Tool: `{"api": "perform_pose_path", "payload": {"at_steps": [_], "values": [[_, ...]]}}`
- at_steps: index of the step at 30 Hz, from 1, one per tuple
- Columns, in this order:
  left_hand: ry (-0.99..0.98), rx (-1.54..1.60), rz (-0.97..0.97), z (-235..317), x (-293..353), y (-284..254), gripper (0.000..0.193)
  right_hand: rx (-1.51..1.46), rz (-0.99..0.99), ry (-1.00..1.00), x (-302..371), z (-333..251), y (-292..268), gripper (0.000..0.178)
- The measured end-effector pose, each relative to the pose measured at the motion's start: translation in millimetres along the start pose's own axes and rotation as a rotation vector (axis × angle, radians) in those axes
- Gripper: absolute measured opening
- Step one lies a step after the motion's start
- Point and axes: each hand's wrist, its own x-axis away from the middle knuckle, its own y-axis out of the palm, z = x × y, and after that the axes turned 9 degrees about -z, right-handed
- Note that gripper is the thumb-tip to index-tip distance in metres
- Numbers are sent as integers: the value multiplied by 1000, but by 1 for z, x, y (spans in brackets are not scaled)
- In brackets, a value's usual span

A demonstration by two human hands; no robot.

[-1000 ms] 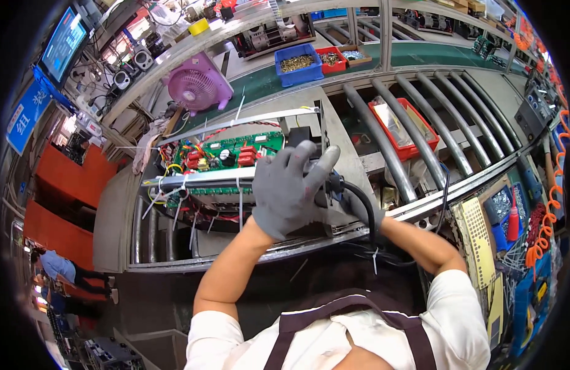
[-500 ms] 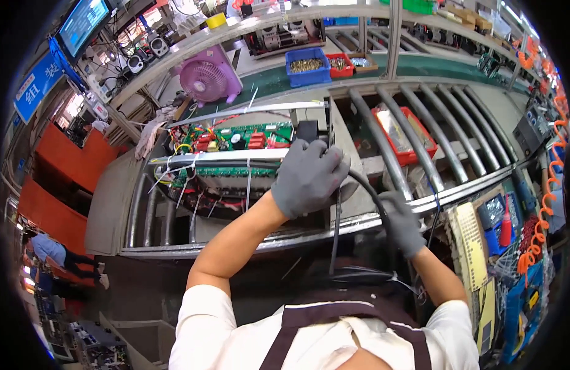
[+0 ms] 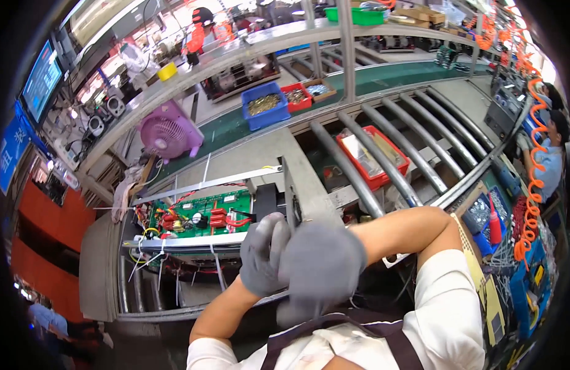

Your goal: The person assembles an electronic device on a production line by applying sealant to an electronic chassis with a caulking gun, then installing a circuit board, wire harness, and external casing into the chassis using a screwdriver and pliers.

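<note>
Both my hands wear grey gloves and meet close to my chest. My left hand [image 3: 262, 254] points its fingers upward, and my right hand [image 3: 322, 264], blurred by motion, is pressed against its side. Nothing shows in either hand. Just beyond them lies an open metal chassis [image 3: 174, 242] holding a green circuit board [image 3: 195, 216] with red and yellow wires and a black block [image 3: 266, 200]. My right forearm comes in from the right, bent at the elbow, and hides the bench's near edge.
Grey rollers [image 3: 389, 142] run to the right of the chassis over a red tray [image 3: 374, 159]. Behind them stand a blue bin [image 3: 263, 106], a red bin [image 3: 297, 97] and a pink fan [image 3: 168, 132]. An orange coiled hose [image 3: 531, 185] and a co-worker [image 3: 547, 163] are far right.
My left hand has left the black part on the chassis and drawn back toward me. My right hand has let go of the black cable and risen to meet it.
</note>
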Motion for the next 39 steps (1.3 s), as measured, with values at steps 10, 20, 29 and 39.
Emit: {"api": "perform_pose_path", "payload": {"at_steps": [10, 20, 29, 39], "values": [[5, -148, -309, -4, -23, -13, 47, -466, 787, 1073, 43, 89, 40, 21], [0, -103, -318, 3, -31, -18, 83, -23, 726, 852, 47, 132, 49, 21], [88, -148, -101, -3, -5, -23, 104, 182, 508, 807, 72, 124, 100, 33], [148, -120, 9, -15, -21, -3, 95, -548, 303, 1188, 141, -27, 177, 24]]}}
